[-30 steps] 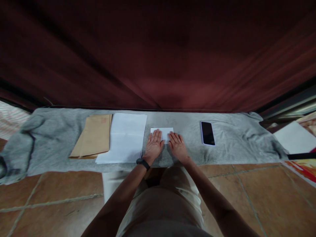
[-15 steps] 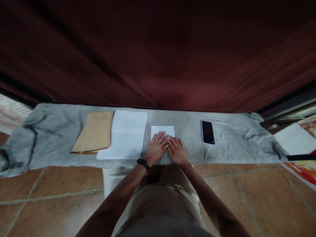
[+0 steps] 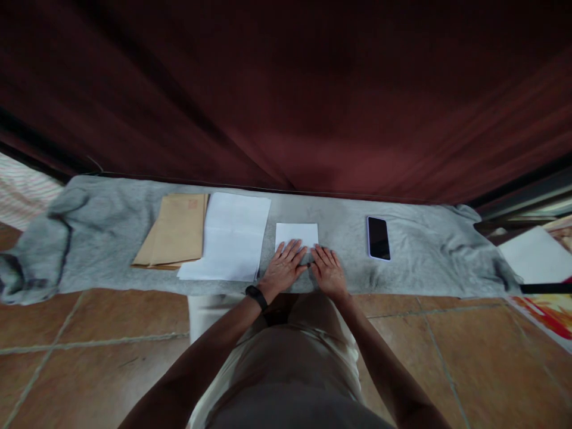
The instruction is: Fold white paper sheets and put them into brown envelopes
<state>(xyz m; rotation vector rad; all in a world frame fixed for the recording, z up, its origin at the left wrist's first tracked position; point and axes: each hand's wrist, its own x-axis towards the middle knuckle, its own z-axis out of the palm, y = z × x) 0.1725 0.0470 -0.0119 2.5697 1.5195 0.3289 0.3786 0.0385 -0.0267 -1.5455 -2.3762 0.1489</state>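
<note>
Down on the grey cloth-covered surface (image 3: pixel 111 238), both hands lie flat with fingers spread — pinching nothing. The left hand (image 3: pixel 283 269), a black band on its wrist, and the right hand (image 3: pixel 329 271) press the near edge of a small folded white paper (image 3: pixel 297 233), fingertips almost meeting. Just left of it lies a larger sheet of white paper (image 3: pixel 232 236), overlapping a stack of brown paper envelopes (image 3: pixel 175 230). A black smartphone (image 3: pixel 379 238) rests to the right — well apart from the hands.
</note>
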